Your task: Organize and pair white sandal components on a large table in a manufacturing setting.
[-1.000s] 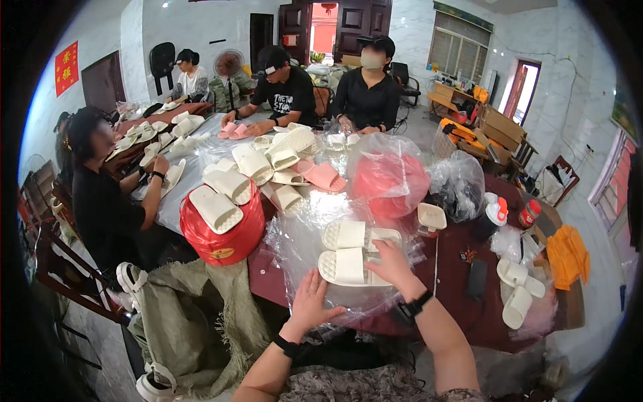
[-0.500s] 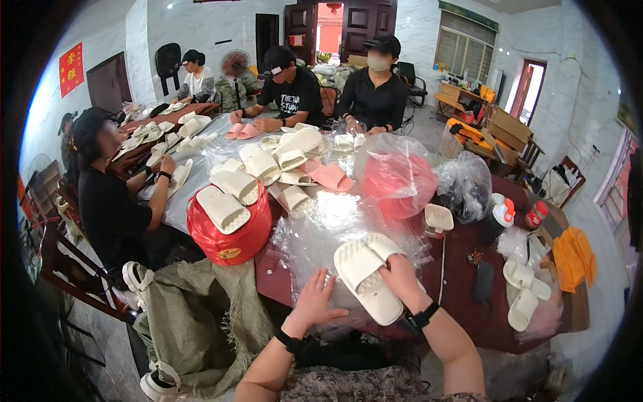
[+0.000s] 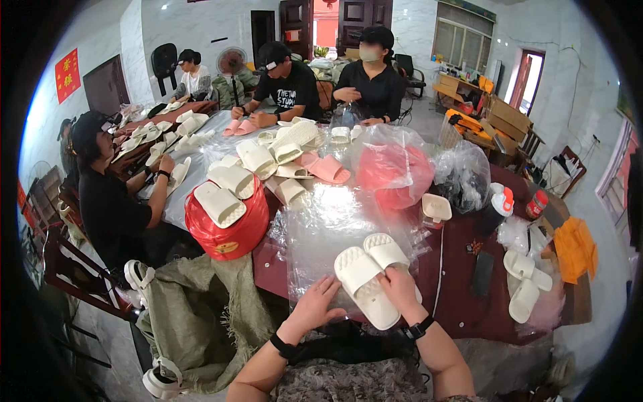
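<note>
My right hand (image 3: 402, 292) grips a pair of cream slide slippers (image 3: 357, 266) over the table's near edge. Its fingers reach in between the two slippers, so the fingertips are hidden. The slippers lie side by side with their quilted straps facing up. Close to their left side, my left hand (image 3: 313, 303) rests with fingers stretched and thumb apart, holding nothing. It lies at the near edge of a flat clear plastic bag (image 3: 309, 244) spread on the table.
A red wrapped bundle (image 3: 249, 231) bears cream slippers, with a slipper pile (image 3: 288, 151) beyond. Rightward are a food container (image 3: 437, 208), a bottle (image 3: 501, 206), a phone (image 3: 481, 274) and another slipper pair (image 3: 524, 300). A green sack (image 3: 194, 321) hangs at left. Several co-workers sit around.
The slipper pair in my right hand has fanned apart, so the second slipper shows more. The masked co-worker has turned their head leftward and raised a hand with clear plastic.
</note>
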`<state>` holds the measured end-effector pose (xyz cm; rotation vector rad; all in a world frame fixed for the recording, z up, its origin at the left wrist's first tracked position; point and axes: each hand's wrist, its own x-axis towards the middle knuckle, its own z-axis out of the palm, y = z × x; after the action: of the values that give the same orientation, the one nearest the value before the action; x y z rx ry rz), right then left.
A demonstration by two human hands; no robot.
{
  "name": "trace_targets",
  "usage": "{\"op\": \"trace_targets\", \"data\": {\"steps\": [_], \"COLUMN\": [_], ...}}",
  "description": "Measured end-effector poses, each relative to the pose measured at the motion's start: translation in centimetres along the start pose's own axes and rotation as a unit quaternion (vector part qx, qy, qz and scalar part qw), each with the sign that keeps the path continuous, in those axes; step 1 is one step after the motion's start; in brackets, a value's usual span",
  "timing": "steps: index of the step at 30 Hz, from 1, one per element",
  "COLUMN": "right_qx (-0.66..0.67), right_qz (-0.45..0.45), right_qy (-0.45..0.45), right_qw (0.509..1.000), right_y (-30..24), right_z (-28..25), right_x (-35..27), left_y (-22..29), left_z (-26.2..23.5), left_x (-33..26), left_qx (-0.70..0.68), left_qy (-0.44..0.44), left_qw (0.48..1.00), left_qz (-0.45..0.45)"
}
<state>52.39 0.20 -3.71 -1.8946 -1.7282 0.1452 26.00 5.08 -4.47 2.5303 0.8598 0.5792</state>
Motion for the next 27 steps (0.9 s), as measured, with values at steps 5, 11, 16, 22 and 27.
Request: {"op": "trace_targets", "data": {"steps": [5,11,16,22,27], "right_qx": [0.162,0.403,0.391,0.385,0.235], "right_qz": [0.093,0.142,0.130,-0.007,-0.067], "right_qy": [0.136,0.218,0.147,-0.034,-0.115], "right_qw": [0.973,0.877,0.899,0.922,0.963], "right_y": [2.3,2.2,-0.8,-4.2,-5.3], "right_z": [-1.6,-6.4,-8.9,-8.8,-7.0], "right_x": [-1.0,-5.6,-9.3,-11.4,-9.8], "left_y": [-0.8,-1.1,-0.9,-1.6,-1.5], "left_z": [0.2,1.3,1.6,1.9,1.7], "left_x": [-0.4,0.5,1.2,1.3,1.1], "left_qx": [-0.037,-0.052,-0.127,-0.175,-0.178], "left_qy": [0.015,0.046,0.070,0.020,0.028], "left_qw": [0.999,0.998,0.986,0.982,0.979], "left_qz": [0.016,-0.011,-0.081,-0.071,-0.092]}}
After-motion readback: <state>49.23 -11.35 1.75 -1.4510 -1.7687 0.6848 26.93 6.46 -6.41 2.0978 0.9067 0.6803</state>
